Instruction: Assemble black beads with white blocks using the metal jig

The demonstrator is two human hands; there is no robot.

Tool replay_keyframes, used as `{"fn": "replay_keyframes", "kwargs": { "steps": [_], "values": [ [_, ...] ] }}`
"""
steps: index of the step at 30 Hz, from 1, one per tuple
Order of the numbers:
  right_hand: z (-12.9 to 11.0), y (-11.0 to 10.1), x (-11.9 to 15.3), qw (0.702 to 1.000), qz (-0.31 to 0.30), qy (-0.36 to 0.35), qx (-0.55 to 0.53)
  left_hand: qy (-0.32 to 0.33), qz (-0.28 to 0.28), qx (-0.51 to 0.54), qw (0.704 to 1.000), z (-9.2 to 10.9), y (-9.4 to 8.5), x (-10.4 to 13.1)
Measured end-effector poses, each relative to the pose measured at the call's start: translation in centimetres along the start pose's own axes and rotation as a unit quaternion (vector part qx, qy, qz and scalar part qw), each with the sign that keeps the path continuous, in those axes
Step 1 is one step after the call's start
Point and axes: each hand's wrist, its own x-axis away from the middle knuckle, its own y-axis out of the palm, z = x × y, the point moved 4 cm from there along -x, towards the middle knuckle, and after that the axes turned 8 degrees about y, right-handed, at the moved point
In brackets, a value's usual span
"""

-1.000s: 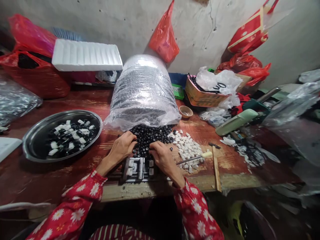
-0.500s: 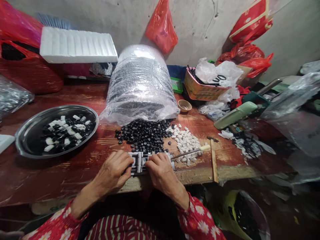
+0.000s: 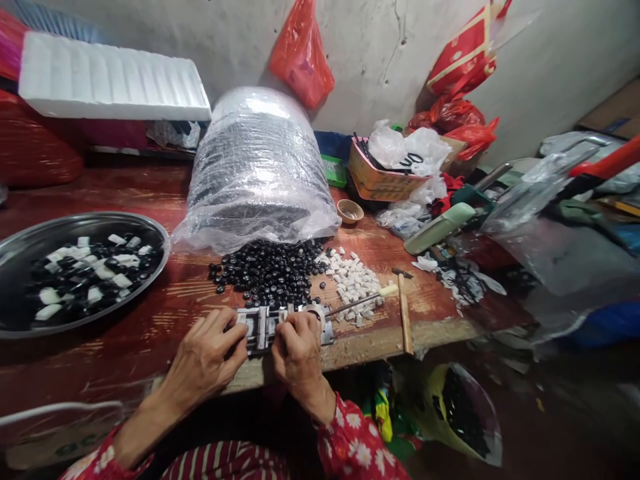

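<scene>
A metal jig (image 3: 263, 327) lies at the front edge of the red table (image 3: 200, 290). My left hand (image 3: 207, 350) is closed at the jig's left end, fingertips pressed together and curled down; what they hold is hidden. Over the jig's right part, my right hand (image 3: 300, 353) has its fingers bent down and closed, their tips out of sight. Black round caps (image 3: 273, 270) are heaped just behind the jig. White small pieces (image 3: 353, 280) lie to their right. A thin rod with a pale handle (image 3: 387, 291) reaches from the jig's right end across them.
A steel tray (image 3: 163, 257) of black and white pieces is at the left. Behind the caps stands a large plastic-wrapped bundle (image 3: 260, 167). A hammer (image 3: 405, 320) lies right, near a green flask (image 3: 440, 228), a small bowl (image 3: 350, 211) and a box (image 3: 387, 183).
The view has shifted to the right, so the table's things appear further left. My right hand has turned and its fingers are more curled over the jig. My left hand remains at the jig's left end.
</scene>
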Motion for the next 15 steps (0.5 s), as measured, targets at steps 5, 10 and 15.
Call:
{"fn": "replay_keyframes", "kwargs": {
  "steps": [5,10,15],
  "values": [
    [-0.1,1.0,0.5,0.999,0.033,0.04,-0.004,-0.041,0.035,0.012,0.998,0.1,0.7,0.3],
    [0.1,0.2,0.3,0.999,-0.028,0.014,0.01,-0.054,0.057,0.048,0.996,0.0,0.8,0.8],
    [2.0,-3.3,-1.2,0.993,-0.078,-0.042,-0.082,-0.062,0.082,0.107,0.989,-0.8,0.2,1.0]
  ]
}}
